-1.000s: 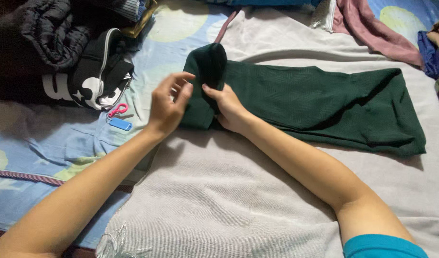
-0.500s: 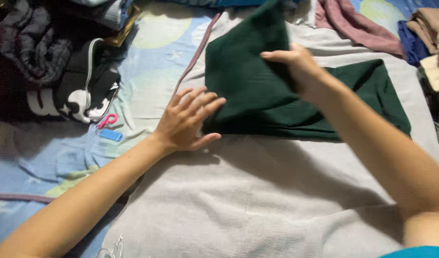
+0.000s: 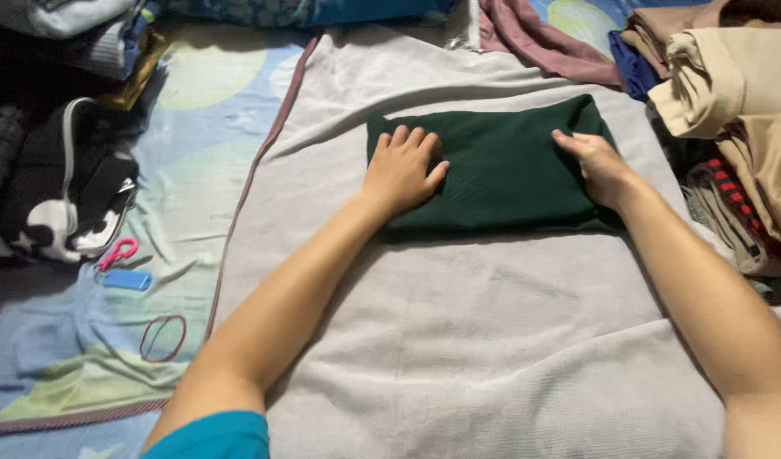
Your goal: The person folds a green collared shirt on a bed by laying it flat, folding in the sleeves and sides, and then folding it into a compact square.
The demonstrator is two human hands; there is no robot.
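Observation:
A dark green garment (image 3: 501,170) lies folded into a compact rectangle on a grey towel (image 3: 458,340). My left hand (image 3: 401,170) rests flat on the garment's left part, fingers spread and pointing away from me. My right hand (image 3: 599,166) presses on its right edge, palm down. Neither hand grips anything; both lie on top of the cloth.
A pile of beige and tan clothes (image 3: 730,93) and a red checked cloth (image 3: 730,204) sit at the right. A mauve garment (image 3: 543,42) lies beyond. At the left are a black-and-white bag (image 3: 67,195), a pink clip with blue tag (image 3: 122,268), and a patterned blue sheet (image 3: 186,170).
My right hand carried the garment's left end over to the right and laid it down, folding the long green piece in half. Both hands now lie flat on it.

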